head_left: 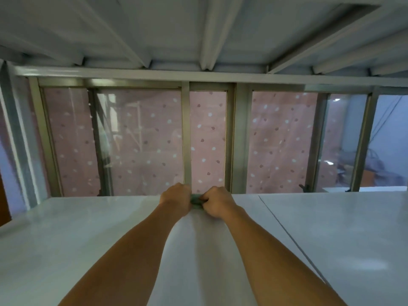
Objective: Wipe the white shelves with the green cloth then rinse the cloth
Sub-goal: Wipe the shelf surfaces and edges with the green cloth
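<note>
Both arms reach far in over the white shelf (88, 239). My left hand (175, 198) and my right hand (217, 202) meet at the shelf's back edge, fingers closed on a bunched green cloth (195, 200). Only a small dark-green strip of the cloth shows between the two hands; the remainder is hidden in the fists. The cloth rests on the shelf surface near the rear rim.
The underside of a higher white shelf (198, 29) with ribs hangs close overhead. Behind the shelf stands a metal-framed window (186, 133) backed by a pink dotted curtain (141, 140). A seam (293, 239) splits the shelf surface at right. A frame post (19, 129) stands at left.
</note>
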A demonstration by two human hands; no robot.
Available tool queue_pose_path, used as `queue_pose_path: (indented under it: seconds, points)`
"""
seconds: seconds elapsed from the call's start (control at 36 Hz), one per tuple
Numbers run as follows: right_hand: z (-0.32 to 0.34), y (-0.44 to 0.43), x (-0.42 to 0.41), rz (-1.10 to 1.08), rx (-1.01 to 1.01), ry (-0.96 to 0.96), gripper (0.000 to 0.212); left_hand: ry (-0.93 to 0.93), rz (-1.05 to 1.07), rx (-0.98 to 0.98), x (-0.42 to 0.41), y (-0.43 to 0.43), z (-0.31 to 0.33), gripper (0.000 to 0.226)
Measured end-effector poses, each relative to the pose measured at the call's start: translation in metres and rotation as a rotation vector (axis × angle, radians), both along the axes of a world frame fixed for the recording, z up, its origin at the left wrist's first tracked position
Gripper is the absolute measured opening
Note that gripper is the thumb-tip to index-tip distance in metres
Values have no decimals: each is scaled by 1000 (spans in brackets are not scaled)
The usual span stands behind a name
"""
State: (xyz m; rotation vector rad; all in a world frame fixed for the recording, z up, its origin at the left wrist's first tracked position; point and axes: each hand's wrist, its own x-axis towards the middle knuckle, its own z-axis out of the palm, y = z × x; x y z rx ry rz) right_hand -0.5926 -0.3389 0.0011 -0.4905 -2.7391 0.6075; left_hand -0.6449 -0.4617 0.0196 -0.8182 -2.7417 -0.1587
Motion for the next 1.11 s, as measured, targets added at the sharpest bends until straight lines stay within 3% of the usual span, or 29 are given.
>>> queue_pose_path:
  seconds: [0.36, 1.11]
  points:
    - [-1, -55, 0, -30, 13, -12, 27, 0, -2, 9, -3, -53, 0, 28]
    - [-5, -175, 122, -105, 8, 42, 28, 15, -83, 23, 105, -169, -9, 25]
